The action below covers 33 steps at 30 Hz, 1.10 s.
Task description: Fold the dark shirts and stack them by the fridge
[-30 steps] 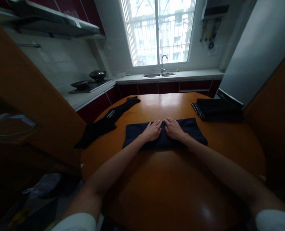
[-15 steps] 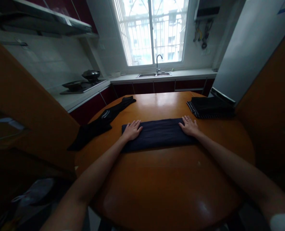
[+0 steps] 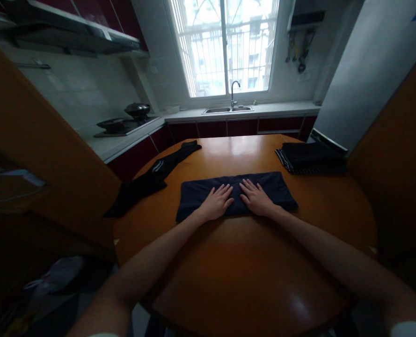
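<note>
A dark navy folded cloth (image 3: pixel 274 189) lies as a long flat strip across the middle of a round wooden table (image 3: pixel 250 262). Both my hands rest on its centre, side by side. My left hand (image 3: pixel 216 202) lies flat with the fingers stretched out and pointing away from me. My right hand (image 3: pixel 255 197) lies flat just to its right, fingers spread. Neither hand holds anything; the palms press on the cloth.
A black garment with white markings (image 3: pixel 151 175) drapes over the table's left edge. A folded dark stack with a striped edge (image 3: pixel 311 159) sits at the far right. Beyond are a counter with a stove and wok (image 3: pixel 135 111), a sink (image 3: pixel 227 110) and a grey fridge (image 3: pixel 365 75).
Half a second ago my hands were flat at the two ends of the cloth. Both have slid inward and now lie together at its centre, as they did a second ago.
</note>
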Tool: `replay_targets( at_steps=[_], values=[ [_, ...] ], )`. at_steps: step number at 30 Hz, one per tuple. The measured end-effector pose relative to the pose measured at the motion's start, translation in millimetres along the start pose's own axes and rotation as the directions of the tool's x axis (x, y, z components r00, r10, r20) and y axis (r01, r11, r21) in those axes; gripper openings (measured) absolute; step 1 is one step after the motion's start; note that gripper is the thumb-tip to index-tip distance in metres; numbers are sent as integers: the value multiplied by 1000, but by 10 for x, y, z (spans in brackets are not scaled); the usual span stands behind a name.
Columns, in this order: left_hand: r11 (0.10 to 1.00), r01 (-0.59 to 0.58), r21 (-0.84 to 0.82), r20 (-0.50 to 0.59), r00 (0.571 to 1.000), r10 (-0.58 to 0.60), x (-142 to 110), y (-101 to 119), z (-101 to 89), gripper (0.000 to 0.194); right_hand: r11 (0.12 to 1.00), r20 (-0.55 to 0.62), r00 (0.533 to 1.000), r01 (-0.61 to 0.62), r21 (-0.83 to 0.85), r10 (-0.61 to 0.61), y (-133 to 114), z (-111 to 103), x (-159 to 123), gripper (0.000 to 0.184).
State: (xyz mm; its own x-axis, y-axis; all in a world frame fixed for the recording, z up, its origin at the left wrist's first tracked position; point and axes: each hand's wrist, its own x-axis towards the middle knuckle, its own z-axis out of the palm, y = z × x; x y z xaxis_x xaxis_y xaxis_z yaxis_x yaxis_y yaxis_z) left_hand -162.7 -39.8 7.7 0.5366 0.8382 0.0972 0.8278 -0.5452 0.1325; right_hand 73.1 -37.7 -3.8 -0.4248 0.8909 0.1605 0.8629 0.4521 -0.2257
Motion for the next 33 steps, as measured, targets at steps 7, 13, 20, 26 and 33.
replay_targets(
  at_steps=[7, 13, 20, 26, 33],
  values=[
    [996, 68, -54, 97, 993, -63, -16, -212, 6, 63, 983, 89, 979, -180, -22, 181, 419, -34, -33, 71],
    [958, 286, -3, 32, 958, -286, -48, -871, -83, 63, 885, -14, 885, -465, 9, 466, 1081, -89, -12, 68],
    [852, 513, -106, -159, 837, -524, -168, -1546, -288, 53, 852, -242, 835, -412, 322, 495, 1494, -107, 132, 54],
    [831, 525, -183, -159, 818, -552, -207, -1664, -393, 35, 824, -295, 799, -388, 412, 524, 1584, -136, 272, 41],
    [833, 487, -263, -192, 820, -539, -111, -1644, -348, 26, 810, -321, 782, -363, 461, 533, 1599, -184, 312, 35]
  ],
)
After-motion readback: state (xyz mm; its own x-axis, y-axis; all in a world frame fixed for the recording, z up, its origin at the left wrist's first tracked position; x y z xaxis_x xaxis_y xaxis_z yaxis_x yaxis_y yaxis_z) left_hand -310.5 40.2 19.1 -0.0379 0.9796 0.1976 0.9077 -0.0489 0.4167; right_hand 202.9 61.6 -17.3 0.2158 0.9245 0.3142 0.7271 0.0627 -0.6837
